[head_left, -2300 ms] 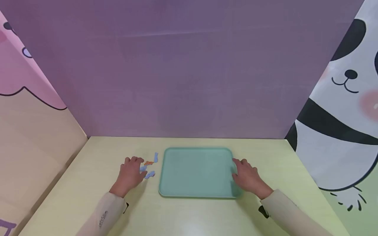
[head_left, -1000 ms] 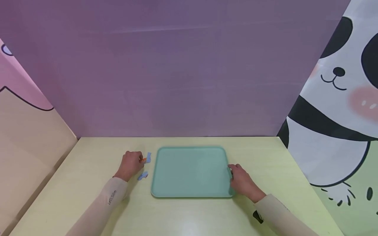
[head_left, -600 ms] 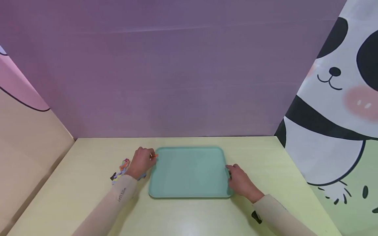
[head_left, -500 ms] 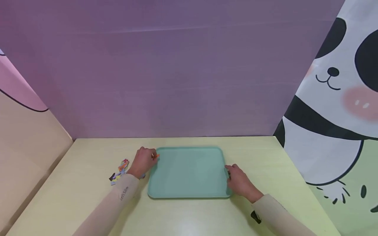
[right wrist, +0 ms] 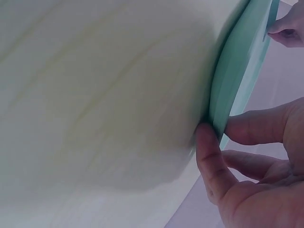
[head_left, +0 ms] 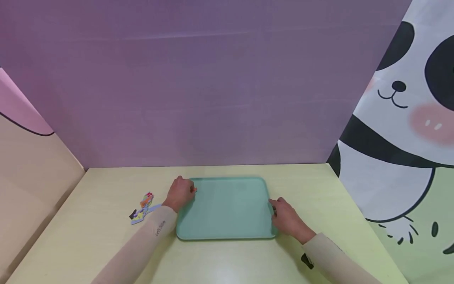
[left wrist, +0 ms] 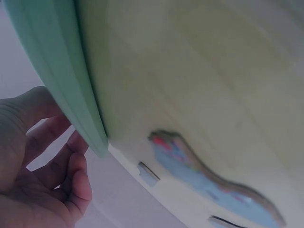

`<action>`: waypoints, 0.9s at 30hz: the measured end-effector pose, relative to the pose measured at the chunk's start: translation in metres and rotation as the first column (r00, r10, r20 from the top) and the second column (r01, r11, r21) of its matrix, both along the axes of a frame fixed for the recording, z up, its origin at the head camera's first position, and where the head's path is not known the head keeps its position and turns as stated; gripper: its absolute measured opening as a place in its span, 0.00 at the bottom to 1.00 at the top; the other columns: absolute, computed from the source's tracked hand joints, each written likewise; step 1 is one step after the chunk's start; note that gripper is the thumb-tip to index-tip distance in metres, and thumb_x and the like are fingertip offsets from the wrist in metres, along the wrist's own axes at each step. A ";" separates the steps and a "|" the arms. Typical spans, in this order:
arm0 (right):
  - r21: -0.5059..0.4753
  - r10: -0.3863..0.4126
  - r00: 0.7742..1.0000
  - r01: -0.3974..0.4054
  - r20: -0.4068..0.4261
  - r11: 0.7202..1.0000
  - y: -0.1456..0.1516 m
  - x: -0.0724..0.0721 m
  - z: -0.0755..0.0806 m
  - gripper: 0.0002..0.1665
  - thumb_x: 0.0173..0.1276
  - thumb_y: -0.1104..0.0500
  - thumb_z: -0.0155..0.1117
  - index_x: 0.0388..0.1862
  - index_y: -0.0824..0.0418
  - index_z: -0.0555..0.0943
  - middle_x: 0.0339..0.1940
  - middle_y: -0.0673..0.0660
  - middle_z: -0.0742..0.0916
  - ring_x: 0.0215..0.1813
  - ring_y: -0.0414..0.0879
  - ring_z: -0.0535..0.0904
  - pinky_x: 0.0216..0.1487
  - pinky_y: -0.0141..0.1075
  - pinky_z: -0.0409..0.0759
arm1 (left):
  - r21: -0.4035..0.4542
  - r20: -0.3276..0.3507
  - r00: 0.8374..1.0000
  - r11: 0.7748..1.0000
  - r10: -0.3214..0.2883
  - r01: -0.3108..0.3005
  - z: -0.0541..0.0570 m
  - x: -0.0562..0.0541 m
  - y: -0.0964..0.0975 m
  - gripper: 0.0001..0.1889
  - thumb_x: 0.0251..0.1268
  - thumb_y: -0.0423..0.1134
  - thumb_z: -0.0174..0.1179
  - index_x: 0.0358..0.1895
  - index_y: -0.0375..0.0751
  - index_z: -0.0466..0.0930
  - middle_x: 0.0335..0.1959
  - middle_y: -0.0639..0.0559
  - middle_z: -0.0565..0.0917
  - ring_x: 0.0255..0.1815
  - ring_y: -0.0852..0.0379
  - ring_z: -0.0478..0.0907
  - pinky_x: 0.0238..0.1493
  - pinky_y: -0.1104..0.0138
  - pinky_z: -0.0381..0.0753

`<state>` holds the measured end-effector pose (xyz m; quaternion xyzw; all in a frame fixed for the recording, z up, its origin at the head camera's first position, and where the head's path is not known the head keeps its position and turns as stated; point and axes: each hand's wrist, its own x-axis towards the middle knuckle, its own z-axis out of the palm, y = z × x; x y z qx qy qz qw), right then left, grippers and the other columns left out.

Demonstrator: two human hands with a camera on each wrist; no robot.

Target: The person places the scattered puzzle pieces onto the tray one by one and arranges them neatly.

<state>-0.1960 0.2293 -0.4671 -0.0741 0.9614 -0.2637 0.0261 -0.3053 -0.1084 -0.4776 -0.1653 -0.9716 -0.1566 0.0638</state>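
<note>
My left hand is over the upper left corner of a green tray. Between its thumb and fingers it pinches a small orange puzzle piece, mostly covered by the fingertips. In the left wrist view the tray's side hides those fingertips. At the tray's right edge my right hand grips the rim, thumb above and a finger beneath, as the right wrist view shows. Several flat puzzle pieces in blue, yellow, orange and black lie left of the tray, partly behind the left sleeve.
The tray lies on a pale wooden table. A purple panel rises along the table's back edge. Printed side panels stand left and right, the right one with a panda.
My left hand went from spread over the pieces to pinching the orange one, then carried it right over the tray's corner. My right hand stays at the tray's right edge.
</note>
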 end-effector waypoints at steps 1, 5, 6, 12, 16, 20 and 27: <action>-0.003 0.005 1.000 -0.005 -0.001 1.000 0.000 0.000 0.000 0.28 0.58 0.75 0.55 0.60 0.79 0.69 0.37 0.61 0.74 0.39 0.51 0.75 0.38 0.41 0.76 | -0.010 -0.006 1.000 1.000 0.005 -0.005 0.000 0.001 0.001 0.08 0.57 0.35 0.64 0.21 0.42 0.81 0.19 0.54 0.75 0.29 0.52 0.67 0.37 0.60 0.71; -0.006 0.008 1.000 -0.008 0.001 1.000 -0.001 0.001 0.001 0.28 0.58 0.75 0.55 0.60 0.79 0.69 0.36 0.61 0.74 0.38 0.50 0.75 0.37 0.41 0.76 | -0.062 -0.054 0.998 0.998 0.010 -0.013 0.002 0.004 0.004 0.07 0.57 0.36 0.65 0.23 0.40 0.84 0.20 0.53 0.78 0.29 0.51 0.69 0.38 0.59 0.72; -0.003 0.006 1.000 -0.006 0.003 1.000 -0.001 0.000 0.001 0.28 0.58 0.75 0.55 0.60 0.79 0.69 0.36 0.61 0.74 0.38 0.50 0.75 0.37 0.41 0.76 | -0.080 -0.065 0.998 0.997 0.012 -0.017 0.002 0.006 0.004 0.07 0.57 0.36 0.66 0.24 0.40 0.85 0.20 0.53 0.79 0.29 0.51 0.69 0.39 0.58 0.72; -0.029 -0.003 1.000 0.003 -0.014 1.000 0.002 -0.001 -0.001 0.26 0.59 0.74 0.57 0.59 0.77 0.70 0.36 0.60 0.76 0.39 0.50 0.76 0.38 0.41 0.77 | -0.106 -0.108 0.994 0.994 0.002 -0.013 0.007 0.011 0.005 0.07 0.58 0.38 0.66 0.26 0.38 0.87 0.21 0.49 0.81 0.28 0.49 0.69 0.38 0.57 0.72; -0.072 0.006 1.000 -0.008 -0.028 0.997 0.002 -0.005 -0.003 0.25 0.59 0.73 0.57 0.58 0.77 0.71 0.35 0.59 0.77 0.38 0.50 0.77 0.37 0.41 0.77 | -0.052 -0.111 0.994 0.999 -0.002 -0.004 0.007 0.012 -0.002 0.04 0.55 0.36 0.67 0.29 0.39 0.87 0.25 0.48 0.80 0.30 0.48 0.68 0.38 0.57 0.71; -0.060 0.004 1.000 -0.005 -0.019 0.998 0.000 -0.009 -0.004 0.25 0.59 0.73 0.56 0.58 0.77 0.71 0.35 0.59 0.77 0.38 0.50 0.77 0.38 0.41 0.77 | -0.018 -0.100 0.995 1.000 0.001 -0.003 0.014 0.017 -0.012 0.07 0.53 0.36 0.68 0.36 0.39 0.87 0.29 0.46 0.79 0.33 0.47 0.68 0.40 0.56 0.71; -0.023 0.010 1.000 -0.010 -0.025 1.000 -0.003 -0.011 -0.003 0.25 0.59 0.74 0.54 0.58 0.78 0.71 0.35 0.60 0.77 0.36 0.49 0.75 0.37 0.40 0.76 | 0.027 -0.104 0.995 1.000 0.000 0.003 0.031 0.028 -0.039 0.07 0.54 0.31 0.65 0.37 0.36 0.85 0.29 0.46 0.79 0.33 0.46 0.69 0.38 0.56 0.71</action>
